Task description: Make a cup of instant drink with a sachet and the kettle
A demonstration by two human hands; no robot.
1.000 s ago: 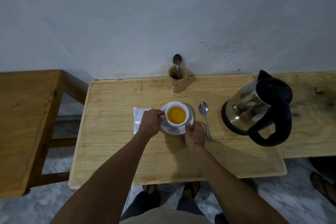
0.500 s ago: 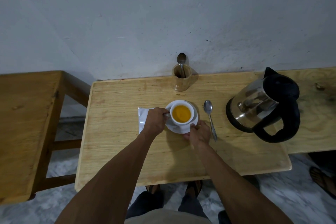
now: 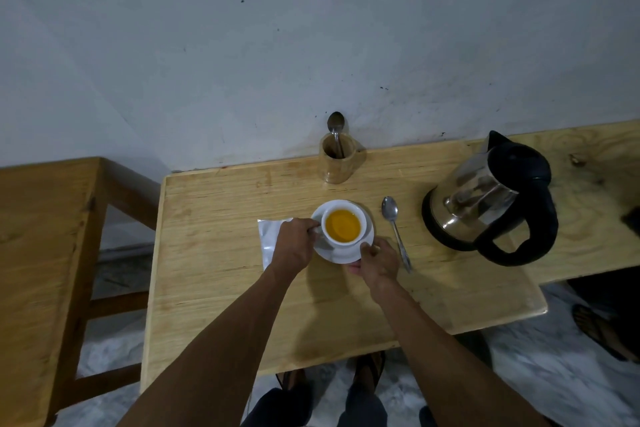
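While the head view looked down on the table (image 3: 214, 274), the cup (image 3: 343, 226) sat on its saucer (image 3: 367, 248), filled nearly to the brim with orange drink. The left hand (image 3: 293, 246) had its fingers pinched together at the cup's handle, on the cup's left side; the handle itself was mostly hidden under them. The right hand (image 3: 380, 262) had its fingers clamped on the near rim of the saucer, thumb on top. Under the left hand's knuckles lay the sachet (image 3: 268, 239), flat and seemingly spent. Just right of the right hand's fingers lay a spoon (image 3: 394, 229), and well beyond it stood the kettle (image 3: 491, 204). Past the fingertips, against the wall, stood a holder (image 3: 337, 163) with a second spoon. The cup and saucer looked like glazed ceramic: stiff, breakable, smooth enough to slide on each other, and probably hot. Being so full, the cup would likely spill on any tilt, so handle and saucer rim together seemed the safest hold, kept level.
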